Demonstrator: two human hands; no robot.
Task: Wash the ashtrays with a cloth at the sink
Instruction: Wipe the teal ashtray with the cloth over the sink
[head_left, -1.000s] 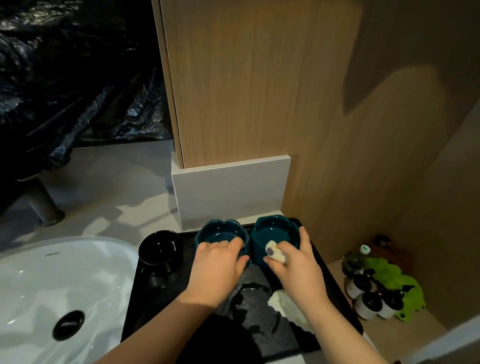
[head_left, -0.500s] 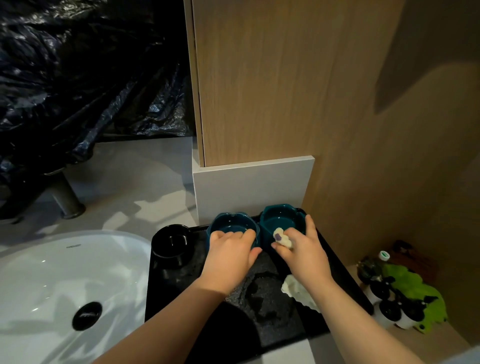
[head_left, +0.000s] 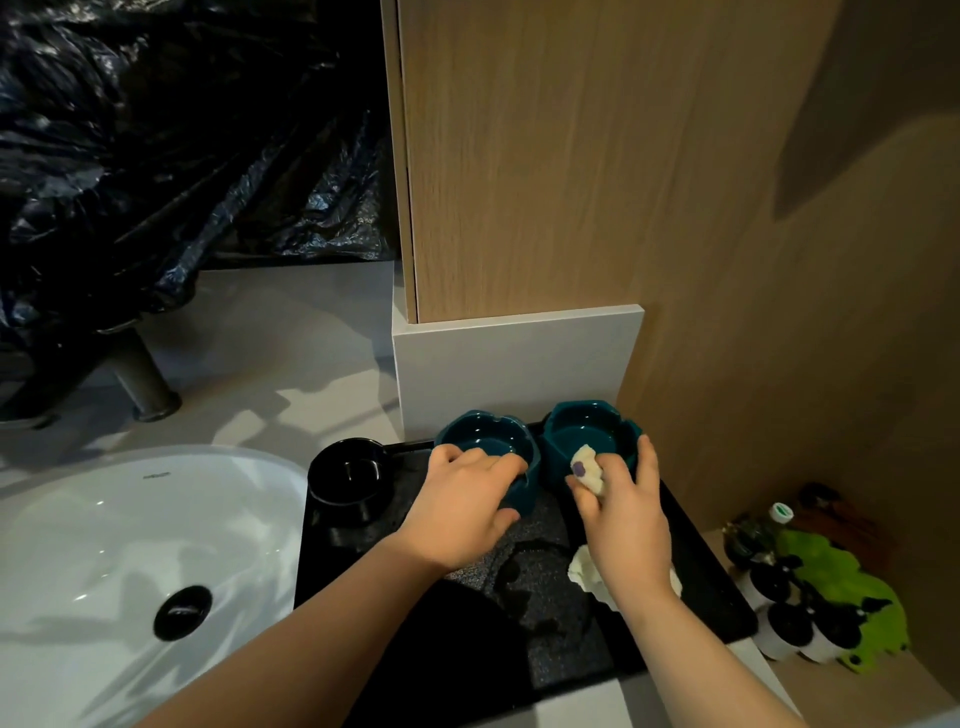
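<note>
On the black tray (head_left: 717, 587) beside the sink (head_left: 104, 519), the left hand (head_left: 457, 514) has its grip curled round the left teal ashtray (head_left: 483, 439) at the near rim. The right hand (head_left: 623, 519) pinches a pale cloth (head_left: 587, 467) in its grip, apparently touching the near rim of the right teal ashtray (head_left: 587, 426).

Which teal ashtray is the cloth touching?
The right teal ashtray: the right hand holds the cloth against its rim; the left hand grips the left teal ashtray.
</note>
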